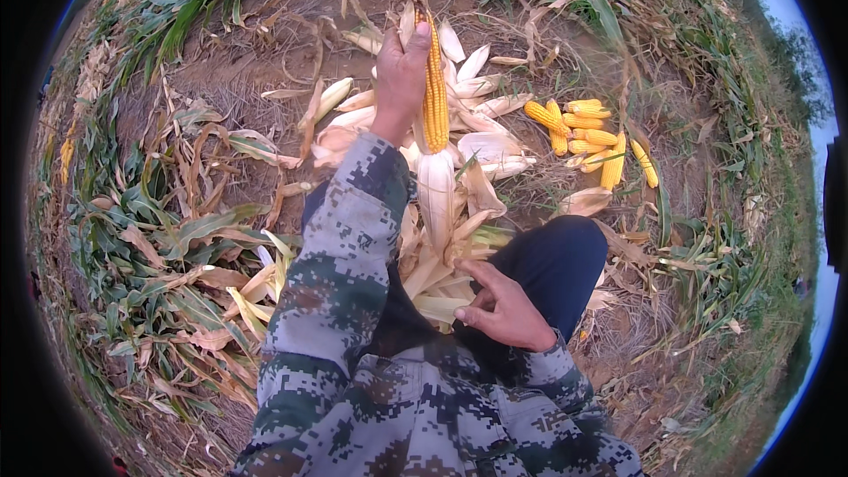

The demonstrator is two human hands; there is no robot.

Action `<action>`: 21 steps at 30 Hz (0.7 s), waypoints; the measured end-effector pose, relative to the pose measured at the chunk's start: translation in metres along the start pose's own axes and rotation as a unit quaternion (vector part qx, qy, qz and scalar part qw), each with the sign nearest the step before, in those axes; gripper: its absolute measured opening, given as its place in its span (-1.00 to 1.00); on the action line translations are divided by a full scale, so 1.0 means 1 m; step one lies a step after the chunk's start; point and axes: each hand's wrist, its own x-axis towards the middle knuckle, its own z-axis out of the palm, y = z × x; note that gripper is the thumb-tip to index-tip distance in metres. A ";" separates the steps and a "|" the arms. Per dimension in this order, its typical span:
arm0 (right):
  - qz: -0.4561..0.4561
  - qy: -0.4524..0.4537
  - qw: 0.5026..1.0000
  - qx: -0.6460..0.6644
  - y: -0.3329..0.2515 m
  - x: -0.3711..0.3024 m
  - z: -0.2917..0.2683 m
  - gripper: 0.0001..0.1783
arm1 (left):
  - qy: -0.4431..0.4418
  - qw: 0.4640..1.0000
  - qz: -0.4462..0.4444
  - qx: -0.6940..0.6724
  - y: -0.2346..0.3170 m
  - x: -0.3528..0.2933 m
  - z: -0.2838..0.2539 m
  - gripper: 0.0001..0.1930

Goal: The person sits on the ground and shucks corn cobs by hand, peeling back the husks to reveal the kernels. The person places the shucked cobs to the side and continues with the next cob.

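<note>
My left hand is raised in front of me, its fingers wrapped round an ear of corn with bare yellow kernels. The ear stands nearly upright in the view. From its lower end a pale husk hangs down toward my lap. My right hand is lower, between my knees, with index finger and thumb apart. Its index fingertip lies at the lower end of the husk; whether they touch I cannot tell. Loose peeled husks lie beneath that hand.
A small heap of bare yellow corn ears lies on the soil at the right. Beyond my knees are several ears in pale husks. Cut green and dry cornstalks cover the ground at the left, and more leaves border the far side.
</note>
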 end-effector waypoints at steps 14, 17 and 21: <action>-0.210 0.180 0.953 0.120 -0.041 0.183 -0.061 -0.10 | -0.087 0.983 -0.086 -0.138 0.022 -0.043 0.038 -0.46; -0.181 0.165 0.965 0.098 -0.036 0.187 -0.060 -0.21 | -0.043 0.993 -0.057 -0.091 0.023 -0.042 0.039 -0.45; -0.197 0.193 0.955 0.105 -0.030 0.185 -0.051 -0.28 | 0.023 0.998 0.036 0.036 0.023 -0.040 0.043 -0.47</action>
